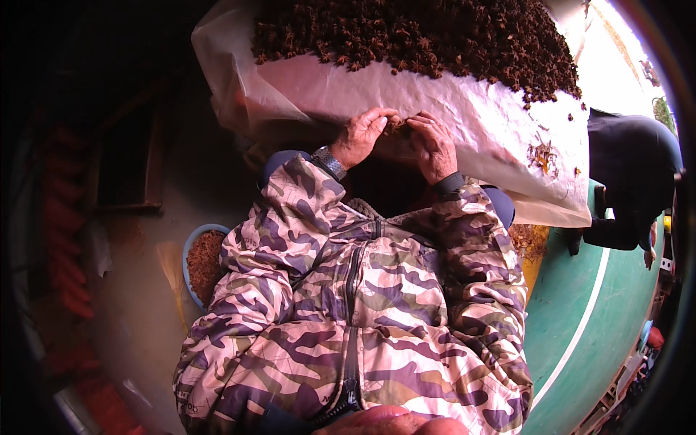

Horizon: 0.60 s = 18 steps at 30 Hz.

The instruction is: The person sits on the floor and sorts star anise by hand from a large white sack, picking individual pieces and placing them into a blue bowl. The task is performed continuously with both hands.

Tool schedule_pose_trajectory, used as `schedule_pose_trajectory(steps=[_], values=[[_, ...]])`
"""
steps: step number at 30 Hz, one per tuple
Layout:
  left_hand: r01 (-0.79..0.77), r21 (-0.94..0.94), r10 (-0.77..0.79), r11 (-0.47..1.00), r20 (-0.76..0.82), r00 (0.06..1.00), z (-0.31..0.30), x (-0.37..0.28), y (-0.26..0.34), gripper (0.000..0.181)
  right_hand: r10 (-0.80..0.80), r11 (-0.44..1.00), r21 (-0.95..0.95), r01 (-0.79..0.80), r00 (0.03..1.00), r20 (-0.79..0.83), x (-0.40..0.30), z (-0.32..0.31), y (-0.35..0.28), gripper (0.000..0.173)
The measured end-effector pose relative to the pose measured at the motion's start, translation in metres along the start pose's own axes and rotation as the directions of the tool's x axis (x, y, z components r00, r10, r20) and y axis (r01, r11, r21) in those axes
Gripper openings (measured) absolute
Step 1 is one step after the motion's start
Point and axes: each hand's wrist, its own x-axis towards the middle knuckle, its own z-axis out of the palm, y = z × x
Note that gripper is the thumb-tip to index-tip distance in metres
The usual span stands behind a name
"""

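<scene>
A large heap of dried star anise lies on a sheet of pale plastic spread over the surface before me. At the near edge of that sheet, my left hand and my right hand face each other, a short gap apart. Small brown pieces, which look like star anise, show between and under the fingertips of both hands. The fingers are curled in on them. A watch with a metal band is on my left wrist.
A blue basin of brown bits stands on the floor at left, beside a straw broom. Stems and scraps lie on the sheet's right part. Another person in dark clothes is at the right, over a green floor.
</scene>
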Motion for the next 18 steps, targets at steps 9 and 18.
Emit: schedule_pose_trajectory(steps=[9,18], values=[[0.092,0.008,-0.089,0.996,-0.203,0.975,-0.039,-0.060,-0.015,0.030,0.048,0.999,-0.011,-0.050,0.989,-0.140,-0.023,-0.008,0.004,0.034],[0.219,0.684,-0.395,0.695,0.109,0.912,-0.006,-0.126,-0.059,0.032,0.198,0.976,-0.042,-0.213,0.954,-0.226,-0.017,-0.010,0.009,0.018]])
